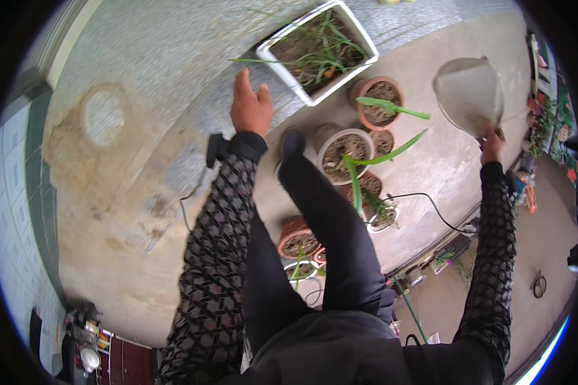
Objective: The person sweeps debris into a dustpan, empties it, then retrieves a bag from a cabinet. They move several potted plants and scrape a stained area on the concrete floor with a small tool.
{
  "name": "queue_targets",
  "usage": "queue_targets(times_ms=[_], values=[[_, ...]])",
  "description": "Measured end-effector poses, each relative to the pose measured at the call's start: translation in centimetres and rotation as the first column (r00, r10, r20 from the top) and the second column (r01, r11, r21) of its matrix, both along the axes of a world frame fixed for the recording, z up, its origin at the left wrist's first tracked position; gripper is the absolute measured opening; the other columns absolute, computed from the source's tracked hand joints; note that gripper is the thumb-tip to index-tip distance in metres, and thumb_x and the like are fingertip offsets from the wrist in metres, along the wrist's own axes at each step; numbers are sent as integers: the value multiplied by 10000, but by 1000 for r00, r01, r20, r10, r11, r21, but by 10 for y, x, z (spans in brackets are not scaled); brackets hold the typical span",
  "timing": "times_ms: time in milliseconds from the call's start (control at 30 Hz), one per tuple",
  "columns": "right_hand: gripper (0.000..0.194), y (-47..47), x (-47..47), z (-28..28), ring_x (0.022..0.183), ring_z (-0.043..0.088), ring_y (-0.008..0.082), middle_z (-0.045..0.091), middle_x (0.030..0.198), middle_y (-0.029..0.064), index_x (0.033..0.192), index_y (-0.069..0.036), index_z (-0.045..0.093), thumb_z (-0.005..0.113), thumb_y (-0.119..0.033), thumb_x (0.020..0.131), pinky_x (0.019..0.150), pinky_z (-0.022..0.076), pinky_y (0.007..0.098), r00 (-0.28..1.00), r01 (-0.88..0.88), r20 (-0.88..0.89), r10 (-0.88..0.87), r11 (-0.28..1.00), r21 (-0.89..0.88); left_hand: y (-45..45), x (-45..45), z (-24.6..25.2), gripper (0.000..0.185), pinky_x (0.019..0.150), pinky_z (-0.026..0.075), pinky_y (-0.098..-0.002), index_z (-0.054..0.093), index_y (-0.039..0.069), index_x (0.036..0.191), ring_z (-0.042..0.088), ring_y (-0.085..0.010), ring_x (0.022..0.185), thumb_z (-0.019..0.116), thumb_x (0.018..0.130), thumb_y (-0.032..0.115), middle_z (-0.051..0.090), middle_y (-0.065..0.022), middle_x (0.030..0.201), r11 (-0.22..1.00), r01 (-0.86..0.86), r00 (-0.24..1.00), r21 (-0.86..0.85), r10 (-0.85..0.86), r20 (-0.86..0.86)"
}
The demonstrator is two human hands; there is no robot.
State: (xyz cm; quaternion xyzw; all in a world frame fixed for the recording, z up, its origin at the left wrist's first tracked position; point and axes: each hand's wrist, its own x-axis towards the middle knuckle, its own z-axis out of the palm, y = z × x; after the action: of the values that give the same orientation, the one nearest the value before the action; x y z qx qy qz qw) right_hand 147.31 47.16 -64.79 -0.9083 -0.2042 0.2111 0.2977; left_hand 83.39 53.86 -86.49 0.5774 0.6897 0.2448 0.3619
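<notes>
My left hand is empty, fingers apart, beside the near left corner of a white rectangular planter holding soil and long grassy leaves. Out to the right, my right hand grips the rim of a pale grey, rounded container, perhaps a basin; its contents cannot be made out. Between the hands stand a terracotta pot with a broad-leaved plant and a pale round pot of soil. Smaller terracotta pots stand close by.
My legs straddle more pots, among them a brown pot and a white-rimmed pot. A black cable crosses the concrete floor at right. Along the far right edge are potted plants. A tiled wall borders the left.
</notes>
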Motion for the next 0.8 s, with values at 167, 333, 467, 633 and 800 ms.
queue_targets(times_ms=[167, 333, 467, 633, 800], values=[[416, -59, -49, 48, 999, 681, 235, 688, 1165, 91, 1283, -19, 619, 722, -262, 962, 780, 610, 397, 1000, 8, 11, -9, 1000, 24, -138, -101, 65, 526, 1126, 429, -413, 423, -13, 1494, 554, -353, 1357, 573, 996, 63, 482, -246, 1511, 966, -109, 959, -236, 165, 231], [384, -115, -135, 110, 992, 682, 229, 689, 1158, 91, 1265, -14, 631, 713, -241, 967, 779, 609, 392, 999, 35, 32, -36, 999, 35, -244, -221, 141, 482, 847, 560, -319, 422, 2, 1496, 574, -266, 1342, 489, 1020, 16, 507, -177, 1481, 795, -358, 779, -489, 543, 313], [421, -154, -217, 156, 996, 682, 252, 680, 1184, 100, 1295, 2, 606, 718, -228, 961, 791, 612, 407, 998, 31, -56, -27, 997, 68, -313, -315, 212, 462, 821, 582, -319, 453, 3, 1470, 674, -222, 1157, 466, 1008, 19, 638, -185, 1329, 758, -442, 803, -479, 573, 165], [357, -187, -319, 204, 988, 659, 229, 670, 1147, 91, 1266, -16, 614, 701, -191, 967, 779, 614, 415, 984, 4, -177, 9, 997, 77, -398, -401, 293, 445, 773, 604, -319, 468, -5, 1455, 678, -227, 1144, 483, 1016, 66, 622, -171, 1335, 675, -588, 733, -446, 677, 57], [335, -200, -408, 237, 948, 649, 218, 651, 1107, 88, 1218, -2, 601, 711, -196, 968, 762, 609, 402, 957, -65, -277, 90, 993, 97, -491, -449, 373, 494, 725, 612, -322, 456, -18, 1464, 672, -260, 1185, 525, 989, 99, 522, -177, 1460, 501, -734, 582, -459, 812, -46]])
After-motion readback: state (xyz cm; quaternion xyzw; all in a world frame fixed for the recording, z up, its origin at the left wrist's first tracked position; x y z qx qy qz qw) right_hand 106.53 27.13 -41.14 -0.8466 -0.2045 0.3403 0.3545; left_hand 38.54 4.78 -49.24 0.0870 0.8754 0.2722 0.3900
